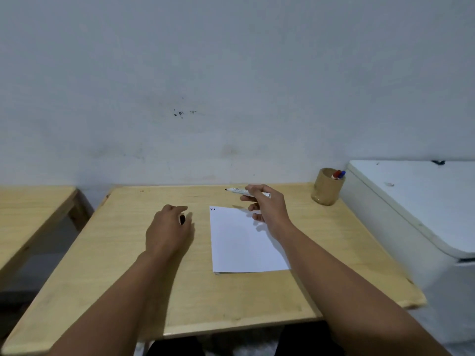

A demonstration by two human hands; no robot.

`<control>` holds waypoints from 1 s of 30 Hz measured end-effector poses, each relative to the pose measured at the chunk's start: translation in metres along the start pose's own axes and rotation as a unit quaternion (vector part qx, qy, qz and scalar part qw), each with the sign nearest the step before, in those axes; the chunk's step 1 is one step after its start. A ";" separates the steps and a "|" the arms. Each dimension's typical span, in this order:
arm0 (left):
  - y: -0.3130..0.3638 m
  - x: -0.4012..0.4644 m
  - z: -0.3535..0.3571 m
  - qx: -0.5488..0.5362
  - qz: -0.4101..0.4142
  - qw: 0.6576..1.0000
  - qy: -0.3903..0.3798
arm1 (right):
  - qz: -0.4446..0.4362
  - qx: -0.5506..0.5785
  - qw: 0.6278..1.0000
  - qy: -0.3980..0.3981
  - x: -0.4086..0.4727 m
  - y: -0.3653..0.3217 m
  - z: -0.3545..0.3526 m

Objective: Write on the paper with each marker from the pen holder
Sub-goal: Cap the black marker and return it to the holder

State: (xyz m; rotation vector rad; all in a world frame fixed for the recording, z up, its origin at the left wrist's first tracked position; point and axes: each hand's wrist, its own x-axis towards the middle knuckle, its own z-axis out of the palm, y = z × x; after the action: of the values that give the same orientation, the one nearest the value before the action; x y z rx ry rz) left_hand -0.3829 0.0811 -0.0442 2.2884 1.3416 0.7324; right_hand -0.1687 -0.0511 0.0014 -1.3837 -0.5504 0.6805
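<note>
Right now, right hand [267, 206] lifted just above the far edge of the paper [244, 242], fingers curled round a white marker [248, 192]; uncapped black tip pointing away to the left of that hand, clear of the sheet. Left hand [168, 231] palm down over the table [123, 265], just left of the paper, fingers loosely bent round a small dark cap [182, 219], seen only in part between them; whether pinched or merely covered, cannot tell. Three short black strokes [212, 209] at the far left corner of the paper, between the two hands. Pen holder [326, 188] well off to the right of the right hand, at the far right corner of the table, with a red marker [336, 173] and a blue marker [341, 174] sticking up from it, side by side. White cabinet [416, 201] beyond the holder, further right
</note>
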 end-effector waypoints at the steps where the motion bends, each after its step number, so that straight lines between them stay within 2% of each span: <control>1: -0.001 0.002 0.000 0.016 0.004 1.000 -0.012 | 0.007 0.006 1.000 0.000 -0.002 0.000 -0.002; 5: 0.001 0.007 -0.002 0.005 -0.019 1.000 -0.014 | 0.038 -0.016 0.998 -0.044 -0.008 0.002 -0.008; 7: 0.004 0.012 -0.005 -0.061 -0.050 0.997 -0.018 | 0.045 -0.058 0.996 -0.058 -0.010 0.005 -0.010; 8: 0.008 0.017 -0.007 -0.128 -0.073 0.989 -0.021 | 0.041 -0.078 0.994 -0.066 -0.011 0.006 -0.012; 11: 0.030 0.029 -0.019 -0.357 -0.134 0.923 -0.046 | -0.003 -0.130 0.986 -0.100 -0.012 0.008 -0.011; 14: 0.052 0.037 -0.030 -0.459 -0.143 0.875 -0.064 | -0.054 -0.195 0.974 -0.106 -0.012 0.007 -0.008; 19: 0.071 0.038 -0.038 -0.478 -0.133 0.864 -0.083 | -0.078 -0.198 0.973 -0.096 -0.010 0.003 -0.008; 30: 0.104 0.038 -0.029 -0.454 -0.104 0.880 -0.092 | -0.098 -0.215 0.969 -0.068 -0.005 -0.009 -0.024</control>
State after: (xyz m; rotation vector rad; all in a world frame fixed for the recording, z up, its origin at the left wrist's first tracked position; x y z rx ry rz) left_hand -0.3149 0.0678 0.0469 1.3945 0.8522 0.8115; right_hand -0.1542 -0.0715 0.0080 -1.6621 -0.9742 0.5136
